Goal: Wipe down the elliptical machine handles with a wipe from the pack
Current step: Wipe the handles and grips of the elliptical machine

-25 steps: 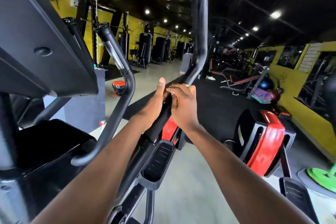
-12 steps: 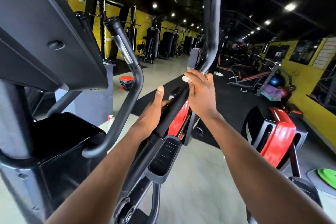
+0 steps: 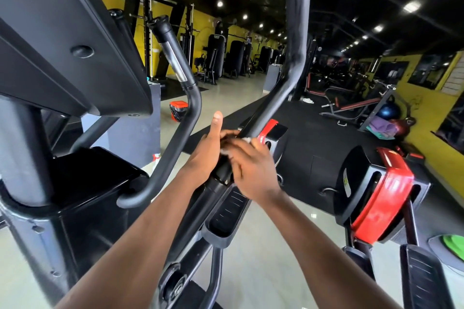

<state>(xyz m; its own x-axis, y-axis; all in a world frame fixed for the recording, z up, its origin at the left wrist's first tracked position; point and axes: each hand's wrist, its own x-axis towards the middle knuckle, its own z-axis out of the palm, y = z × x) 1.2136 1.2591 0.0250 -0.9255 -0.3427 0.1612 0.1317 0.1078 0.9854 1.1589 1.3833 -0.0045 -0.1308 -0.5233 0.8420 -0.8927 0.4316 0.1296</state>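
A long black moving handle (image 3: 288, 68) of the elliptical rises from the centre of the view up past the top edge. My left hand (image 3: 208, 150) grips its lower part from the left, thumb pointing up. My right hand (image 3: 253, 168) wraps the same bar just to the right, pressing a white wipe (image 3: 247, 140) against it; only small bits of the wipe show between the fingers. A second, fixed curved handle (image 3: 185, 98) with a silver sensor strip stands to the left. The wipe pack is not in view.
The dark console underside (image 3: 75, 40) fills the upper left. A foot pedal (image 3: 226, 216) sits below my hands. A second red and black machine (image 3: 381, 195) stands at right. Gym equipment lines the yellow walls behind.
My right hand with the wipe has slid down the handle from higher up, back beside my left hand. The left hand has kept its grip.
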